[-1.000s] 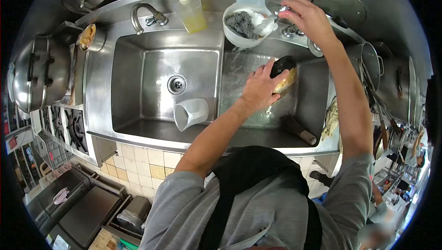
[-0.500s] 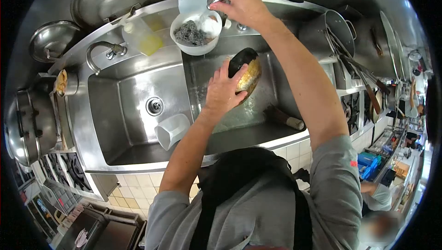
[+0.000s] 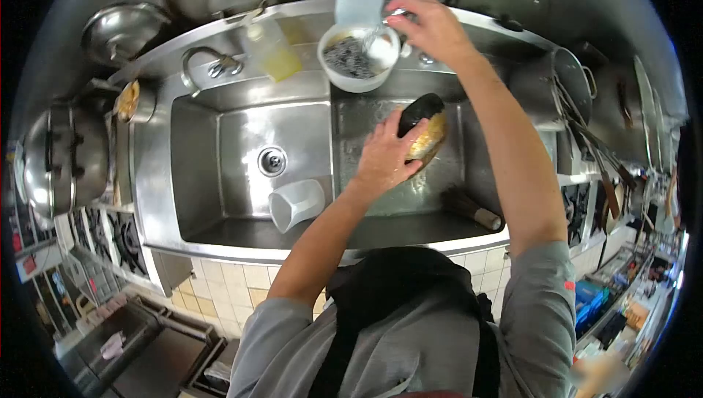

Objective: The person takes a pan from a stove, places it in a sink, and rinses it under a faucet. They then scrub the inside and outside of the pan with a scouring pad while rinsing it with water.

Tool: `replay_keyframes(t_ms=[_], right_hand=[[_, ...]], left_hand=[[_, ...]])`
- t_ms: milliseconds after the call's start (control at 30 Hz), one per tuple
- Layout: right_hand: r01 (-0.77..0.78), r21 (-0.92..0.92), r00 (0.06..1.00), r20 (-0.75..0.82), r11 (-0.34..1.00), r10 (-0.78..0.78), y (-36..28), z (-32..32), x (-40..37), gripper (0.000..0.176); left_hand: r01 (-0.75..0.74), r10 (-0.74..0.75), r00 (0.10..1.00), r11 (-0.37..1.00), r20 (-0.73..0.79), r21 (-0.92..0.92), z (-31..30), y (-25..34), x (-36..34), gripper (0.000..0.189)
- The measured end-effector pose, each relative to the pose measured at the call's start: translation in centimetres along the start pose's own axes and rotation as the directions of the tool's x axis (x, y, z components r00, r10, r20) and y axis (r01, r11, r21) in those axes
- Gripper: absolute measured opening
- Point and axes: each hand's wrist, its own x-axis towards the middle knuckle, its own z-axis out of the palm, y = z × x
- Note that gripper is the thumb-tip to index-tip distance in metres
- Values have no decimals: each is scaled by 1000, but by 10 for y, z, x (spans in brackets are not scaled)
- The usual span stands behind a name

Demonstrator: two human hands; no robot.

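Observation:
My left hand (image 3: 384, 155) grips an oval black-and-gold metal vessel (image 3: 433, 136), tilted in the right sink basin, fingers across its near side. Its black end points toward the back of the sink. My right hand (image 3: 437, 30) pinches the metal handle of a spoon (image 3: 397, 14) above a white tub (image 3: 359, 83) at the sink's back edge. The spoon's lower end reaches into the tub, beside white powder (image 3: 382, 52). Dark grey scouring wool (image 3: 348, 58) fills the tub's left part. A pale blue cloth or sheet (image 3: 356, 8) lies behind it.
The left basin (image 3: 242, 142) holds a white plastic jug (image 3: 296, 204) on its side. A brush (image 3: 474, 211) lies in the right basin. A faucet (image 3: 209, 65) and a bottle of yellow liquid (image 3: 274, 50) stand at the back left. Pots (image 3: 549, 87) and long-handled tools crowd the right.
The camera view has shifted, so the sink and its contents appear farther right. My left hand stays on the vessel and my right hand stays on the spoon at the tub.

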Motion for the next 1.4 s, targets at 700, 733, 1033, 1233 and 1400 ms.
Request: replay_keyframes(t_ms=[700,733,1033,1233,1400], right_hand=[[-51,135,999,-7,989,52,7,9,0,33],[-60,125,998,-4,990,61,7,9,0,32],[-20,129,999,-30,991,24,8,11,0,30],[-19,63,997,79,998,14,1,-17,-30,26],[-6,100,1000,31,995,3,-7,-33,-63,17]], left_hand=[[-51,52,995,998,-83,23,5,-2,-7,86],[-52,54,995,998,-85,27,5,-2,-7,86],[-46,50,995,998,-81,44,6,-3,-6,86],[-14,16,999,999,-44,35,-1,-9,13,84],[-3,3,1000,1000,-16,17,-7,-13,44,78]])
